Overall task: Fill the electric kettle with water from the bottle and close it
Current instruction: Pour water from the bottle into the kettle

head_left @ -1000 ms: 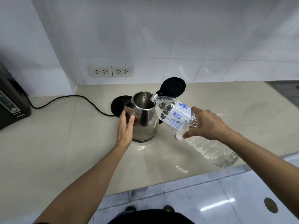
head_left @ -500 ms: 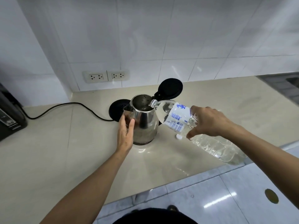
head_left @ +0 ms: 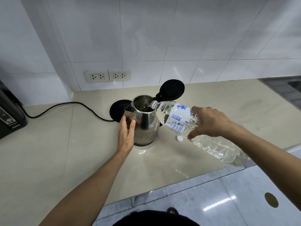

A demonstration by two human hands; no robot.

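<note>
A steel electric kettle (head_left: 145, 124) stands on the beige counter (head_left: 48, 152), off its base, with its black lid (head_left: 171, 89) swung up and back. My left hand (head_left: 126, 136) lies flat against the kettle's left side, fingers together. My right hand (head_left: 210, 123) grips a large clear water bottle (head_left: 177, 119) with a white and blue label. The bottle is tipped nearly level, its open mouth over the kettle's rim, and water runs in. Its white cap (head_left: 179, 138) lies on the counter just right of the kettle.
The kettle's round black base (head_left: 118, 110) sits behind and left, its cord (head_left: 65, 105) trailing left. A dark appliance (head_left: 9, 116) stands at the far left. Two wall sockets (head_left: 107, 75) are on the tiled wall. The counter's front edge runs below my arms, with tiled floor (head_left: 228, 201) beyond.
The bottle has stayed tipped at the kettle's mouth while its rear end rose slightly. Both hands kept their hold; the view shifted a little.
</note>
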